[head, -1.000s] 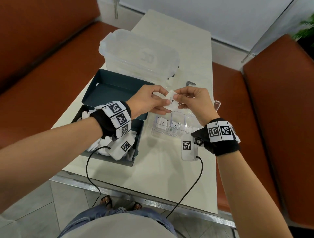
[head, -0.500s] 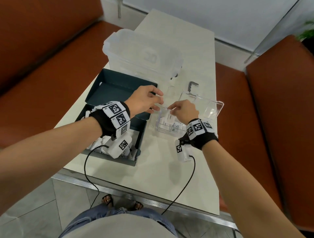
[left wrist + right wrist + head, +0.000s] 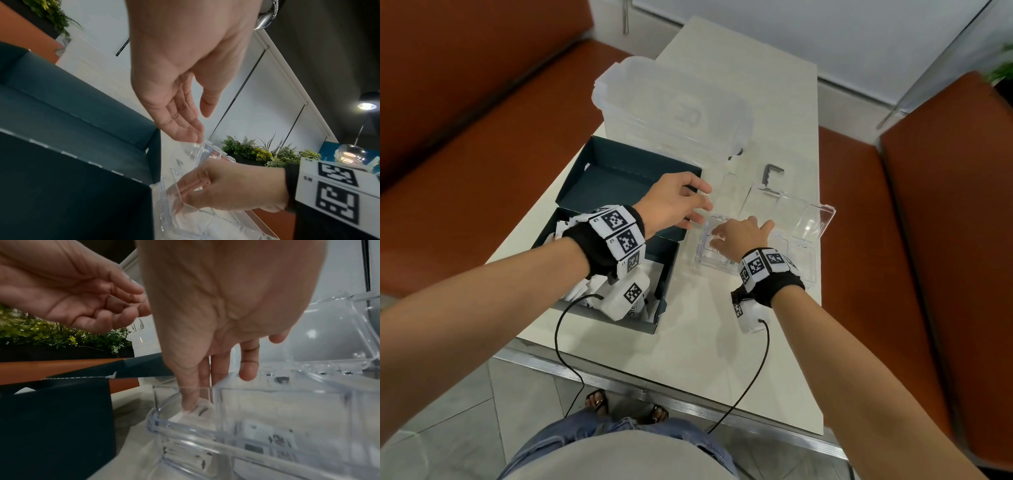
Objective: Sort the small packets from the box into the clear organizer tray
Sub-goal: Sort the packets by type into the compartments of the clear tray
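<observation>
The clear organizer tray lies on the table with its lid folded back. My right hand reaches into its near-left compartment. In the right wrist view, the right hand pinches a small white packet between thumb and forefinger, low inside that compartment, while the other fingers stay straight. More white packets lie in the neighbouring compartments. My left hand hovers just above the tray's left edge, fingers relaxed and holding nothing. The dark teal box sits to the left with several white packets in it.
A large translucent lidded container stands behind the box. A small grey bracket lies beyond the tray's open lid. Orange benches flank the table on both sides. Black cables hang over the table's front edge.
Both hands held the packet above the tray a second ago. The right hand has since carried it down into the near-left compartment, and the left hand has let go and stayed above.
</observation>
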`<state>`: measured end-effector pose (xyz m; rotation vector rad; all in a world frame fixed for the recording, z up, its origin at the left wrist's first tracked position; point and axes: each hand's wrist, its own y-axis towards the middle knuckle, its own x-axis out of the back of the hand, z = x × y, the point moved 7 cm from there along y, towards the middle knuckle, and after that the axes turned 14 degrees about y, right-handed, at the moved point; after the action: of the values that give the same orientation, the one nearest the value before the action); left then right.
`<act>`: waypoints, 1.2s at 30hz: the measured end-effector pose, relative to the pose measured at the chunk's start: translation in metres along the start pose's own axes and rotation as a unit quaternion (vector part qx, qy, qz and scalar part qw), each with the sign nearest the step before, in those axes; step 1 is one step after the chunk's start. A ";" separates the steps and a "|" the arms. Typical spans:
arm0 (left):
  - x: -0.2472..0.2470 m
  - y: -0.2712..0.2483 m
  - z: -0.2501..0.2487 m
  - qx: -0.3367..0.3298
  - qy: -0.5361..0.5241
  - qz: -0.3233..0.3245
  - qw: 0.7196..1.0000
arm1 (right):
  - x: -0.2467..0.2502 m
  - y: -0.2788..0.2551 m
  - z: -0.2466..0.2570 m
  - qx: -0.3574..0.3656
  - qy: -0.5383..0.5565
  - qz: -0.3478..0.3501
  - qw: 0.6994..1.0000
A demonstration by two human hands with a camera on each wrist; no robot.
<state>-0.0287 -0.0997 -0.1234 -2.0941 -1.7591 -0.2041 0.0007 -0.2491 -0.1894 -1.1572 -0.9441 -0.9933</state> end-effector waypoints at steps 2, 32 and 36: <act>0.000 -0.001 -0.001 0.002 -0.006 0.001 1.000 | -0.002 0.001 0.001 0.002 -0.010 0.021 1.000; 0.064 -0.028 0.017 0.011 0.082 0.027 0.996 | 0.102 -0.047 0.090 0.171 0.333 0.051 0.926; 0.094 -0.042 0.043 0.030 0.141 0.015 0.989 | 0.056 -0.048 0.136 0.180 0.310 0.130 0.924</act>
<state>-0.0564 0.0078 -0.1205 -1.9393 -1.5466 -0.4128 -0.0395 -0.1278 -0.1027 -0.5752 -0.4188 -0.8445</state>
